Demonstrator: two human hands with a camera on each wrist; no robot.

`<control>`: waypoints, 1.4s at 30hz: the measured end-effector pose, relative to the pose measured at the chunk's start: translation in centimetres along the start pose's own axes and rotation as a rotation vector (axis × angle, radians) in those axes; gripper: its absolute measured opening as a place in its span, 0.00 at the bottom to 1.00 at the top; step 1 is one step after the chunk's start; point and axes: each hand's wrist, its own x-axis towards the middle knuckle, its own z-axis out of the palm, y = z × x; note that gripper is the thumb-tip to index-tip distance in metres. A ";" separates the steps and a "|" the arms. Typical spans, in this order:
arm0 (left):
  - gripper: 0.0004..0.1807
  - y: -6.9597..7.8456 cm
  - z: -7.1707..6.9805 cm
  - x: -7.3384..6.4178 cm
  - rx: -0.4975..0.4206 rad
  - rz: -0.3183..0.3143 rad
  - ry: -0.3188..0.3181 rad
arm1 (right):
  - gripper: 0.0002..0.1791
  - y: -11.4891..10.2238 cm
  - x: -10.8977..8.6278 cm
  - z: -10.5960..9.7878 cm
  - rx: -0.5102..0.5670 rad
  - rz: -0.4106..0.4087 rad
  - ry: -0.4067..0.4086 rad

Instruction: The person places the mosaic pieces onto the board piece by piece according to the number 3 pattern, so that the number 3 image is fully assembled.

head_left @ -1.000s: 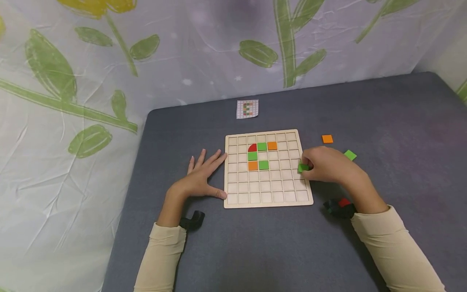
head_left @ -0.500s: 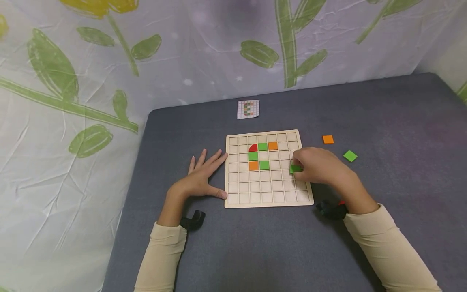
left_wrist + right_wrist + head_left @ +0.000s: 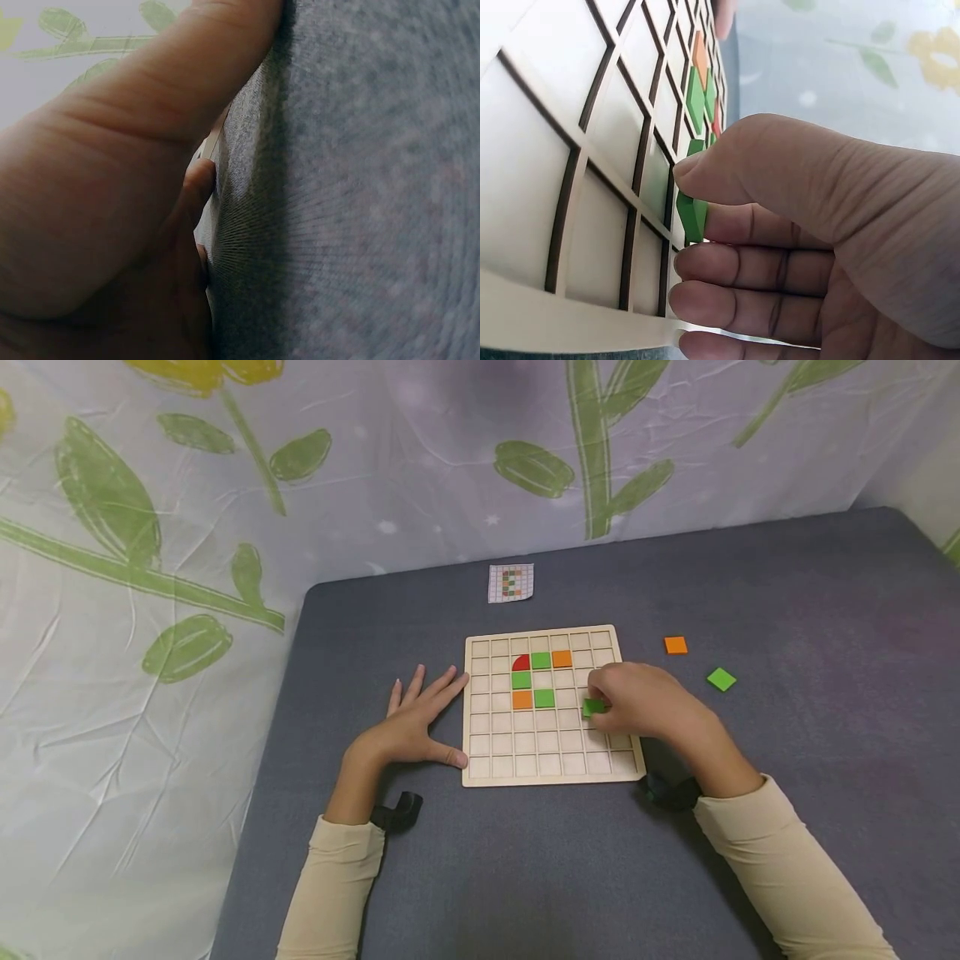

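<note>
Dark grey, fabric-textured table
On it: pale wooden grid board, small printed paper card, flat orange square tile, flat green square tile.

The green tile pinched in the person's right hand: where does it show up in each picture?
Head: the green tile is right of and below centre, pinched by the right hand over the wooden grid board.
Left wrist: not in this picture.
Right wrist: left of centre, partly hidden by the hand.
Shared landmark: the leaf-printed backdrop, visible in all three.
</note>
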 end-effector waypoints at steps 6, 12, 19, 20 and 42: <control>0.70 0.1 -0.1 -0.1 0.005 -0.003 -0.003 | 0.17 -0.4 0.4 0.3 -0.003 -0.004 -0.003; 0.69 0.2 -0.1 -0.1 0.006 -0.003 -0.004 | 0.16 -0.9 0.8 0.3 -0.004 -0.009 -0.007; 0.70 0.1 0.0 0.0 0.004 -0.010 -0.005 | 0.17 -1.4 1.2 0.5 -0.011 -0.029 -0.010; 0.70 0.0 0.0 0.1 0.004 -0.010 -0.005 | 0.17 -1.4 1.2 0.5 -0.009 -0.029 -0.012; 0.70 -0.1 0.0 0.0 0.000 -0.007 -0.003 | 0.17 -3.0 2.4 1.2 -0.004 -0.076 -0.010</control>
